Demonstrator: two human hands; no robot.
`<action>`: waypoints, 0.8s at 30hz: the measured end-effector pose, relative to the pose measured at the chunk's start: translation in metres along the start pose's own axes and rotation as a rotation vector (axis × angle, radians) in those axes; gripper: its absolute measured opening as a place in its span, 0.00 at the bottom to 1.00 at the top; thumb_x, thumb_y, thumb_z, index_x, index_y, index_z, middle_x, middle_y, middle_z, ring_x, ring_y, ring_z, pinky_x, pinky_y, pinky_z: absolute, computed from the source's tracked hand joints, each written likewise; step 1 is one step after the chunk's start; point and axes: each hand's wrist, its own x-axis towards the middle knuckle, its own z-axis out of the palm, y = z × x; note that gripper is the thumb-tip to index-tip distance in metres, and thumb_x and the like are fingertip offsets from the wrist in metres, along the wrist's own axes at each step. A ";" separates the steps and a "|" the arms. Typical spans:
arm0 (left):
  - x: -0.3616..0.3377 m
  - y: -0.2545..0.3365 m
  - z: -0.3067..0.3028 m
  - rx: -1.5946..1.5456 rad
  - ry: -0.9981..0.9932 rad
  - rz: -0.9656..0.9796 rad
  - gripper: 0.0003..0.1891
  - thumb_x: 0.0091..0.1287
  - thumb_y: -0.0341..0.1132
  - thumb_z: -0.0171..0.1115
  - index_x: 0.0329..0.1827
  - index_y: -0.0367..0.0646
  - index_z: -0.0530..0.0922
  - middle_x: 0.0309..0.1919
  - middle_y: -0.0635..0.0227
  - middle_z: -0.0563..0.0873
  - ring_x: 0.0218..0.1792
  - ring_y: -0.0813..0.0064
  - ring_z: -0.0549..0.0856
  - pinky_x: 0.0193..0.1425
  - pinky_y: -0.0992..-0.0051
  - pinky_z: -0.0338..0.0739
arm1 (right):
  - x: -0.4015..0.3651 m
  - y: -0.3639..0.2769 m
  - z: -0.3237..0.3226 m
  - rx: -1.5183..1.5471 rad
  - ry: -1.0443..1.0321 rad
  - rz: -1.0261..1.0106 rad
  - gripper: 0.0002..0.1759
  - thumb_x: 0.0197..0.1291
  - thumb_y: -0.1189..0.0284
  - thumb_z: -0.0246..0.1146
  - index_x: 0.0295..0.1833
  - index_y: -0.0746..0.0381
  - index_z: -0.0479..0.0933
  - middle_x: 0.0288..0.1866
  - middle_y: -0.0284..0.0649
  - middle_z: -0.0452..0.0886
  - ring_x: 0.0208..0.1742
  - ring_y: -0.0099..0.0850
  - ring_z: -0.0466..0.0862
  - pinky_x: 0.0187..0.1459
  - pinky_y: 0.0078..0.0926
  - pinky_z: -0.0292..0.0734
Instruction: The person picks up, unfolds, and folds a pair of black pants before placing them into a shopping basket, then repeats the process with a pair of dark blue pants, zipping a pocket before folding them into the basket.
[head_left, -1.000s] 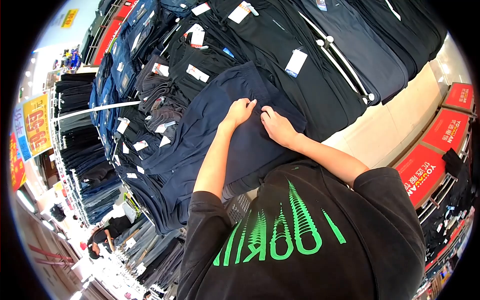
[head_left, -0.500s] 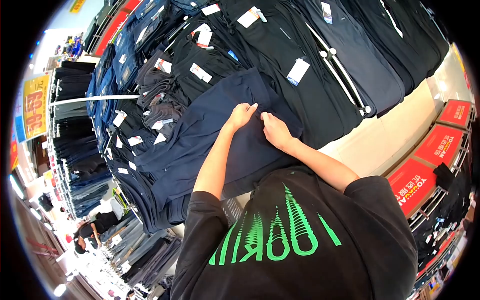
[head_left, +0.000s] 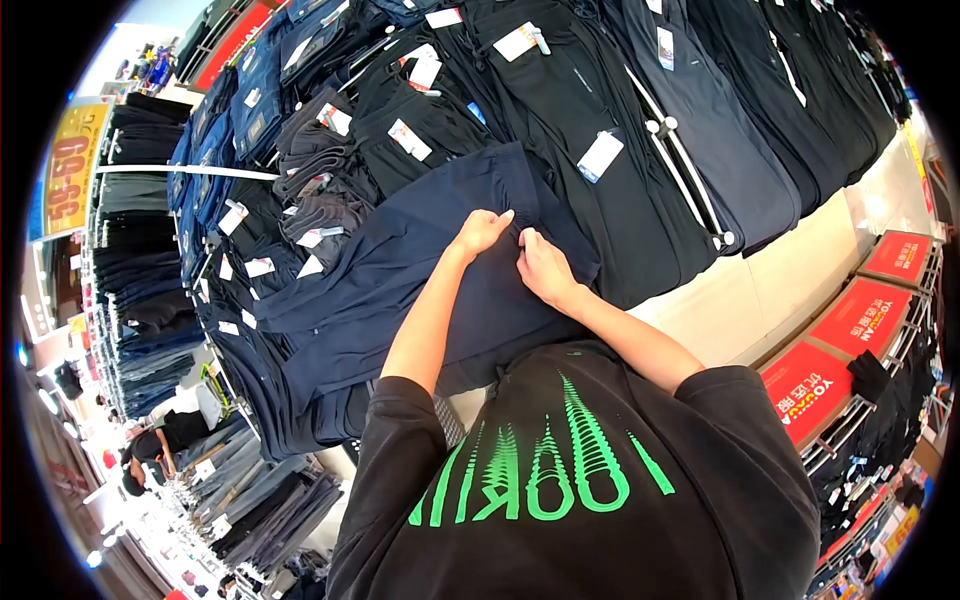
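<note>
A pair of navy trousers [head_left: 400, 235] lies spread over stacked clothes, its elastic waistband at the right and its legs running to the lower left. My left hand [head_left: 482, 234] pinches the cloth at the waistband, thumb pointing right. Close beside it, my right hand [head_left: 547, 270] has its fingers curled on the same waistband, gripping the cloth. The drawstring area between the hands is too small to make out. Under and behind the trousers are black trousers [head_left: 610, 235] with a white tag [head_left: 601, 157].
Folded grey trousers [head_left: 318, 225] and blue jeans [head_left: 255, 110] lie to the left. A white metal rail [head_left: 690, 190] runs between the piles at right. Red signs [head_left: 850, 320] line another rack beyond the pale floor. A person in black [head_left: 165, 445] is at far left.
The camera view has turned slightly, shifting the surroundings. My right hand has shifted a little on the waistband; my left hand stays in place on the trousers.
</note>
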 end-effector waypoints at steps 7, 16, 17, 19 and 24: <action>0.009 -0.016 -0.005 0.281 -0.033 0.140 0.23 0.63 0.50 0.61 0.28 0.32 0.80 0.24 0.64 0.81 0.28 0.77 0.77 0.34 0.71 0.72 | -0.008 0.012 -0.005 0.026 0.030 -0.069 0.12 0.54 0.85 0.53 0.46 0.69 0.70 0.36 0.53 0.76 0.38 0.49 0.79 0.40 0.40 0.76; 0.009 -0.008 -0.005 0.355 -0.096 0.205 0.20 0.63 0.44 0.60 0.34 0.29 0.79 0.28 0.57 0.83 0.32 0.74 0.79 0.37 0.69 0.73 | -0.004 0.004 -0.005 -0.106 0.079 -0.085 0.08 0.56 0.80 0.57 0.41 0.70 0.73 0.35 0.49 0.74 0.37 0.44 0.78 0.40 0.37 0.76; 0.009 -0.009 -0.005 0.350 -0.110 0.209 0.19 0.64 0.44 0.60 0.32 0.30 0.78 0.26 0.59 0.81 0.31 0.76 0.77 0.36 0.70 0.71 | -0.002 0.001 -0.007 -0.129 0.075 -0.081 0.07 0.56 0.79 0.58 0.40 0.70 0.73 0.35 0.48 0.74 0.38 0.44 0.78 0.40 0.37 0.76; 0.007 -0.004 -0.008 0.341 -0.137 0.213 0.18 0.64 0.42 0.59 0.29 0.31 0.76 0.23 0.63 0.78 0.28 0.79 0.73 0.33 0.70 0.69 | 0.004 0.000 -0.011 -0.139 0.058 -0.083 0.07 0.56 0.77 0.59 0.38 0.69 0.73 0.34 0.47 0.73 0.38 0.43 0.77 0.41 0.36 0.75; 0.004 0.001 -0.013 0.294 -0.178 0.252 0.18 0.65 0.41 0.58 0.24 0.34 0.71 0.19 0.70 0.71 0.26 0.81 0.67 0.31 0.73 0.65 | 0.016 0.013 -0.009 -0.100 0.025 -0.221 0.06 0.54 0.76 0.61 0.34 0.67 0.71 0.32 0.46 0.71 0.36 0.42 0.76 0.38 0.37 0.73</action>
